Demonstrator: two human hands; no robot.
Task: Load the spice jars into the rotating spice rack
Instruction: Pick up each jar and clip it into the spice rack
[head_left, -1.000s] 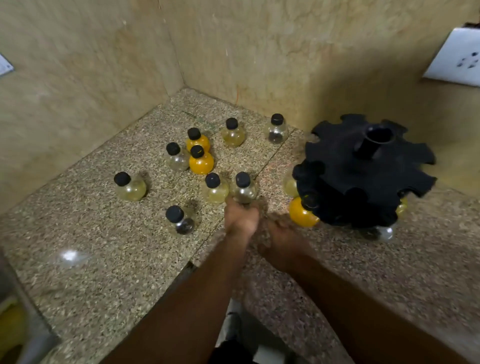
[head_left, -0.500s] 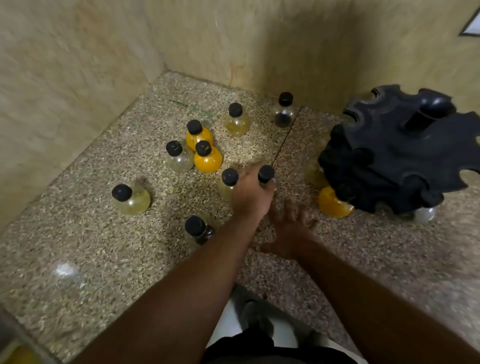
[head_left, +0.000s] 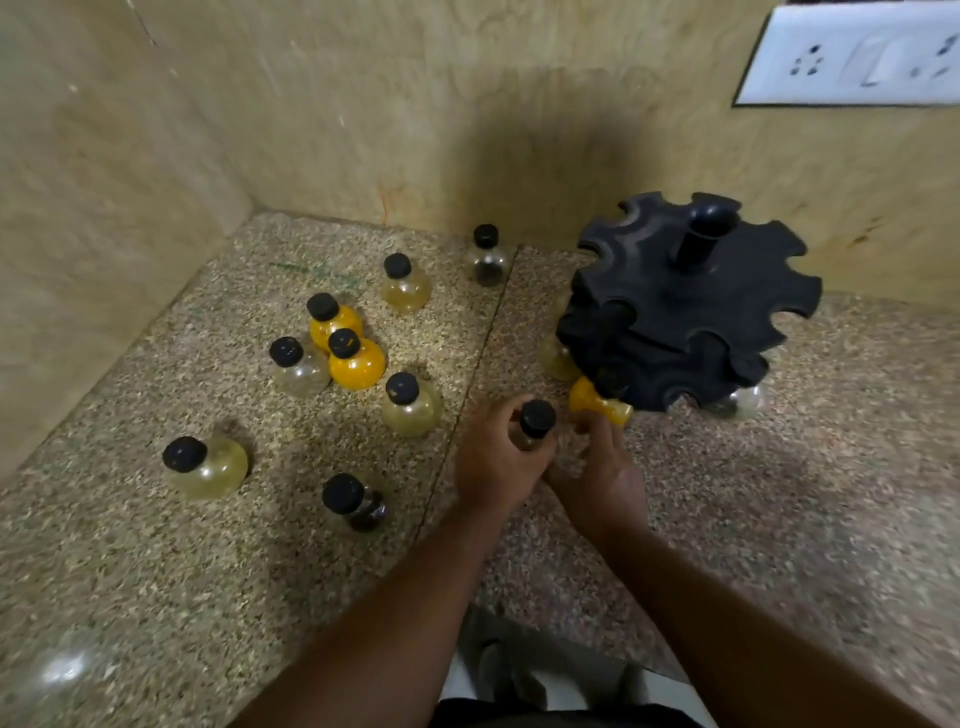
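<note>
While left hand (head_left: 496, 457) grips jar (head_left: 534, 423), right hand (head_left: 602, 467) touches it.

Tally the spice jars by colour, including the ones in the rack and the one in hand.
Orange jars: 3
Pale yellow jars: 4
Clear or dark jars: 5
Total: 12

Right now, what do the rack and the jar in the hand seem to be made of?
The rack: probably moulded plastic, matte black, without shine. The held jar: clear, likely glass or plastic, with a matte black cap; the left hand hides most of it.
</note>
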